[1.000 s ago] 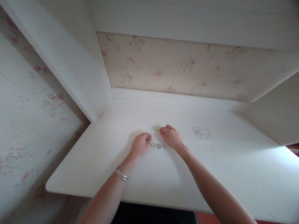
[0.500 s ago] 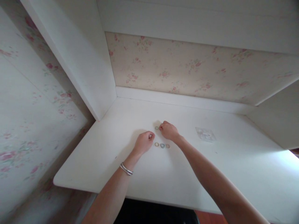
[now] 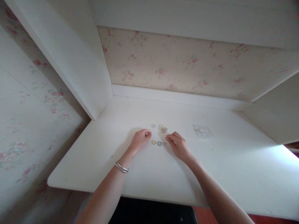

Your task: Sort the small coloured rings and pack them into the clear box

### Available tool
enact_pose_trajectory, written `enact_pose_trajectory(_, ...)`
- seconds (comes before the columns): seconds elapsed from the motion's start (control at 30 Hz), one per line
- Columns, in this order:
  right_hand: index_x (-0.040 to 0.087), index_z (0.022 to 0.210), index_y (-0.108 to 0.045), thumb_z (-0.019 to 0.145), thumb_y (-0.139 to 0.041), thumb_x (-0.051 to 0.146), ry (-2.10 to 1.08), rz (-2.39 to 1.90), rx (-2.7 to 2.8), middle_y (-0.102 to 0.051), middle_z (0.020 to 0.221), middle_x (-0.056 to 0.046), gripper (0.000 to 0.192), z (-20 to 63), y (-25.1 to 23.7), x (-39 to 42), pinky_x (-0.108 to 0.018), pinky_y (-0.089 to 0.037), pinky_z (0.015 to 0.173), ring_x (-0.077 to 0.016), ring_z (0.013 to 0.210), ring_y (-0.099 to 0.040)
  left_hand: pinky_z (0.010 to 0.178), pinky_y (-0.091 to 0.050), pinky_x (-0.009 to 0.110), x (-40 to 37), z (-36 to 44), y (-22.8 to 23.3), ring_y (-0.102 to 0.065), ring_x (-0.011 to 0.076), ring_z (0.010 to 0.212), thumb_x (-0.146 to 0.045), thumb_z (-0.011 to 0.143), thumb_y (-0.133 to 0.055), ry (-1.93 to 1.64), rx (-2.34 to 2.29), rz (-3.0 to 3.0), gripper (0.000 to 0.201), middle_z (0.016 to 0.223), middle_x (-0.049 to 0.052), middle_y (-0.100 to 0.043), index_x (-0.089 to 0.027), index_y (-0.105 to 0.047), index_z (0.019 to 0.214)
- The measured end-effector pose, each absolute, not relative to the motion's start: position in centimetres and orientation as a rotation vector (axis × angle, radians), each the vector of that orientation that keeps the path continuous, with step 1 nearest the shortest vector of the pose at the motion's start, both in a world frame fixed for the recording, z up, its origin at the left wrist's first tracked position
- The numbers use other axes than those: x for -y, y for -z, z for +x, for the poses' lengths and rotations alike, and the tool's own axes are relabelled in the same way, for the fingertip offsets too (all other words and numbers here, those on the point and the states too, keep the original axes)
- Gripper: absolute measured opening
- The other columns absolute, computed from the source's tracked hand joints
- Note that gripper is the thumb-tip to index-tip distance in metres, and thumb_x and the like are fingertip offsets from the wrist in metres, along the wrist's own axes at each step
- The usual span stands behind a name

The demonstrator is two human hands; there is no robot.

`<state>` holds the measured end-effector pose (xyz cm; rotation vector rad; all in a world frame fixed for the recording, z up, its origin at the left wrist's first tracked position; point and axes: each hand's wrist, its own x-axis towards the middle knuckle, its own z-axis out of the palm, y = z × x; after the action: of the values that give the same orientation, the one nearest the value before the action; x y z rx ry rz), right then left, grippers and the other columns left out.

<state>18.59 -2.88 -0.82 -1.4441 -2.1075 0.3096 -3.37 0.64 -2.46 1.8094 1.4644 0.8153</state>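
My left hand (image 3: 140,139) rests on the white tabletop, its thumb and fingertips pinched together; whether anything is between them is too small to see. To its right my right hand (image 3: 178,145) is also closed in a pinch, its contents hidden. Between the hands lies a small cluster of thin rings (image 3: 163,128), some pinkish, some yellowish. A single pale greenish ring (image 3: 153,126) sits left of the cluster. Nearer to me, three rings form a row: a yellow ring (image 3: 153,142), a blue-green ring (image 3: 159,143) and a pinkish ring (image 3: 164,144) beside my right hand.
A clear plastic box or packet (image 3: 202,132) lies on the white tabletop (image 3: 149,177) to the right. White side panels and a floral wall (image 3: 177,68) enclose the desk at the back and left. A black seat (image 3: 154,211) is below the front edge.
My right hand has drawn back toward me and to the right, away from the single ring, uncovering the ring cluster. My left hand stays in nearly the same place. The view has shifted slightly.
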Motion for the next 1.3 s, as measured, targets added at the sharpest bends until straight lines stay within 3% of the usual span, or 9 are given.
enact_pose_trajectory(0.33, 0.023, 0.100, -0.065, 0.095, -0.037, 0.030, -0.254, -1.386, 2.320, -0.061, 0.090, -0.005, 0.029, 19.6, 1.6, 5.1, -0.029, -0.041, 0.074, -0.0155, 0.077, -0.054, 0.071, -0.048, 0.024, -0.5, -3.5, 2.1, -0.064, 0.0149, 0.076, -0.038, 0.086, -0.046, -0.812, -1.448, 1.795, 0.029, 0.086, 0.003, -0.070, -0.018, -0.066, 0.094)
enact_pose_trajectory(1.3, 0.023, 0.098, -0.062, 0.094, -0.041, 0.023, -0.223, -1.358, 2.311, -0.058, 0.089, -0.004, 0.021, 19.4, 2.5, 4.9, -0.030, -0.040, 0.076, -0.0149, 0.080, -0.056, 0.065, -0.046, 0.023, -0.4, -3.2, 2.1, -0.063, 0.0144, 0.071, -0.040, 0.085, -0.046, -0.800, -1.487, 1.808, 0.031, 0.081, 0.002, -0.070, -0.019, -0.067, 0.093)
